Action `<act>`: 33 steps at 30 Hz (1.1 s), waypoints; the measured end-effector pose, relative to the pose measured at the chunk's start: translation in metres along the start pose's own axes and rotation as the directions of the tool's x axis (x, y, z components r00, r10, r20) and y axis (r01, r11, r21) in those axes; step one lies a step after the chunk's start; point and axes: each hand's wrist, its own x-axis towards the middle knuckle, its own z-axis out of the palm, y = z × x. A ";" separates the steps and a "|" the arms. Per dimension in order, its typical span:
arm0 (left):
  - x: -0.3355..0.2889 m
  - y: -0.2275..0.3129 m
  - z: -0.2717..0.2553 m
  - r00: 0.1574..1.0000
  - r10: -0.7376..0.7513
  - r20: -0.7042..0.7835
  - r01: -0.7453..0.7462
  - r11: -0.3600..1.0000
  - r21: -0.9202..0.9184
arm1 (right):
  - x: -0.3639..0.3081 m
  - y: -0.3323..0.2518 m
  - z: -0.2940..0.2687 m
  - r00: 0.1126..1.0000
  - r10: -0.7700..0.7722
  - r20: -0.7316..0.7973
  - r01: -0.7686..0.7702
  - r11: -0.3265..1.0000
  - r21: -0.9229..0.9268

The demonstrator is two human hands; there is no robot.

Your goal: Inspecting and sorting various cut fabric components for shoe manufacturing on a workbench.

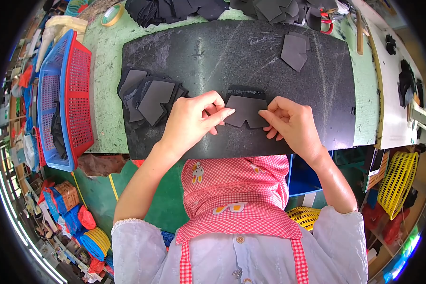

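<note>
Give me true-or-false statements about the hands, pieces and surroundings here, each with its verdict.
The left hand and right hand are at opposite sides of a notched dark-grey flat piece. True.
A large black board lies under both hands. True.
Nothing on the board lies left of that piece. False: a pile of dark pieces does.
The person wears no apron. False: a red-and-white checked fabric apron is worn.
A red plastic mesh basket is left of the board. True.

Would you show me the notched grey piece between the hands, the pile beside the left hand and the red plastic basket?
Notched grey piece [246, 110]: head view, on its flat face.
Pile of grey pieces [153, 100]: head view, on its topmost piece.
Red plastic basket [78, 105]: head view, on its perforated wall.
</note>
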 end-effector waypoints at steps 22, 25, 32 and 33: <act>-0.027 -0.059 -0.140 0.640 0.221 -0.736 0.177 0.890 0.421 | 0.043 -0.052 0.035 0.843 -0.421 0.335 0.413 0.905 0.099; -0.015 -0.073 -0.140 0.752 0.120 -0.648 0.253 0.855 0.453 | 0.076 -0.081 0.084 0.818 -0.418 0.394 0.383 0.908 0.168; -0.016 -0.075 -0.123 0.711 0.296 -0.638 0.199 0.786 0.586 | 0.115 -0.098 0.129 0.865 -0.419 0.276 0.502 0.733 -0.459; -0.021 -0.074 -0.121 0.721 0.339 -0.604 0.170 0.758 0.629 | 0.115 -0.098 0.130 0.850 -0.434 0.299 0.526 0.726 -0.442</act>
